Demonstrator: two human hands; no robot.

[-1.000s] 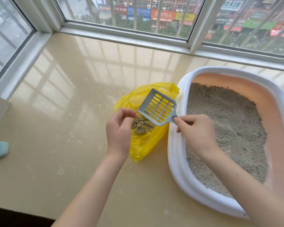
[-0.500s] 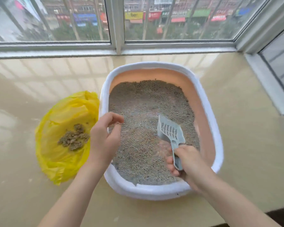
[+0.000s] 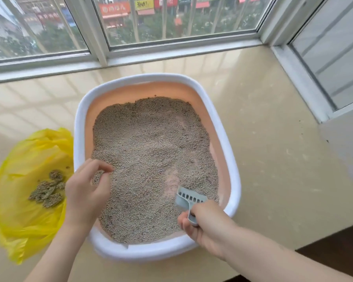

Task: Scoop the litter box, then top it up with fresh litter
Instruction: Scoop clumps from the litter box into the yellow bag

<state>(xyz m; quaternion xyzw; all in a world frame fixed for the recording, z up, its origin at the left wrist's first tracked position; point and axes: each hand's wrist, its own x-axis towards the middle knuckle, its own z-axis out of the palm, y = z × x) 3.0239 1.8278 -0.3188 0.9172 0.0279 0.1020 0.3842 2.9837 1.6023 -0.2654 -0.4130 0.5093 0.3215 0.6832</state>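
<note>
Grey litter fills the white-rimmed litter box on the beige sill, right in front of us. Our right hand grips the scoop by its handle, blade dug in near the right wall, likely sifting for clumps. Our left hand hovers over the left rim, fingers loosely curled, empty. The yellow bag lies just beside the box, so dumping clumps is a short move.

A glossy beige window ledge is carrying a white-rimmed litter box at centre and a yellow bag lying just left of it.
</note>
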